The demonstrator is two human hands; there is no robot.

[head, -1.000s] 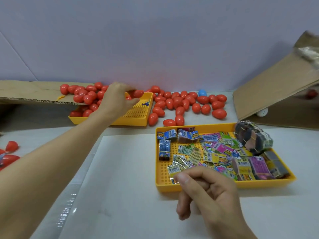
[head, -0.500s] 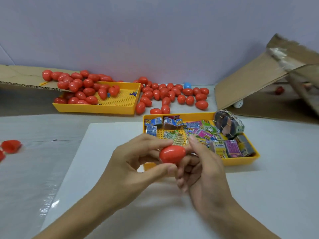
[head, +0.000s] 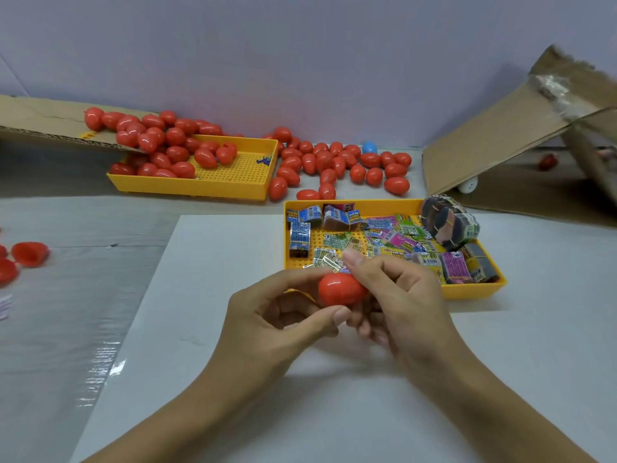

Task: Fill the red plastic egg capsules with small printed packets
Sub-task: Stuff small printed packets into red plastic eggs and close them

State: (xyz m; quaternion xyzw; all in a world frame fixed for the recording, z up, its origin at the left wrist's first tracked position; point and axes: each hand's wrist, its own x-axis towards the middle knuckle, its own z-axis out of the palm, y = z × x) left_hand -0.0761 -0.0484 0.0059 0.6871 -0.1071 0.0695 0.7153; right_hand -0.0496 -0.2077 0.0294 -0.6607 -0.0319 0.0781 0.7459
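Egg capsule (head: 339,289) held before packet tray (head: 467,290), spare eggs (head: 334,162) behind.

Printed matter appears only on the small packets (head: 384,238) lying in the near yellow tray (head: 467,290). Their lettering is too small and blurred to read. One digit, seemingly a "9", stands on a green-and-white packet (head: 335,240) near the tray's middle. Barcode-like stripes show on several packets. No other text, brand or sign is legible.
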